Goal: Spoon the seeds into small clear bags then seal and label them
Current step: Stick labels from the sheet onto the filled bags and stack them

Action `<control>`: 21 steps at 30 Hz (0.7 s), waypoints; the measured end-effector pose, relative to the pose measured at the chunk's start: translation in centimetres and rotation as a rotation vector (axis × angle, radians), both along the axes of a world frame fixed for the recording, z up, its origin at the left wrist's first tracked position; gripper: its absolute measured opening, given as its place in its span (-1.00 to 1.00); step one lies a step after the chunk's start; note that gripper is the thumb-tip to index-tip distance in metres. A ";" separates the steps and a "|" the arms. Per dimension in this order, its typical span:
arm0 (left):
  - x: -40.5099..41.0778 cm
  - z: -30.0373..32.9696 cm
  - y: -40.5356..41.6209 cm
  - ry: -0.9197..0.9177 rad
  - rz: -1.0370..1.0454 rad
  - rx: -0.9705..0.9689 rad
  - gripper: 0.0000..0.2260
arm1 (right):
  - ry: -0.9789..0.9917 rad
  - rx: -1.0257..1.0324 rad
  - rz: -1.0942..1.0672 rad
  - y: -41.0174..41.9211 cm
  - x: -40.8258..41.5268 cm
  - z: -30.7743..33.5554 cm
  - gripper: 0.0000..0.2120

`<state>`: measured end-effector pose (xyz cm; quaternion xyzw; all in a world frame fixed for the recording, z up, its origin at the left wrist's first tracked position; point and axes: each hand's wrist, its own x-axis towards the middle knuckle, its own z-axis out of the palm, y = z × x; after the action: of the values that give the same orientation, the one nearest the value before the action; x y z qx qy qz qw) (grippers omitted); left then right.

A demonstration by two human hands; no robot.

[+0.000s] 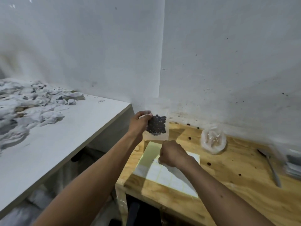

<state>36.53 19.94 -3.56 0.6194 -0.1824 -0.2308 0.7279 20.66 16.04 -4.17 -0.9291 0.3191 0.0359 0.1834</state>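
Note:
My left hand (140, 122) holds a small clear bag (157, 126) upright above the wooden table, pinching its left edge. Dark round seeds fill the bag's middle. My right hand (171, 154) is closed in a fist just below the bag, its fingertips pressed on a white sheet of square labels (167, 178); whether a label is between the fingers is hidden. The sheet lies on the wooden table (231, 173); part of its yellowish backing is bare at the far left. A metal spoon (272, 167) lies to the right.
A crumpled clear plastic bag (213, 141) sits near the wall. A few loose seeds dot the tabletop. A blurred stack of clear bags (293, 162) lies at the right edge. On the left stands a white table (68, 137) with crumpled paper scraps (32, 105).

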 end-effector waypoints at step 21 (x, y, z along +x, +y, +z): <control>-1.3 -0.5 0.9 0.067 -0.018 -0.032 -0.89 | 0.046 -0.017 -0.070 2.2 -0.9 0.2 -0.68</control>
<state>35.21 20.89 -4.03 0.5977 -0.1671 -0.2551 0.7414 19.80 18.19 -3.97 -0.9180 0.3555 0.0479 0.1692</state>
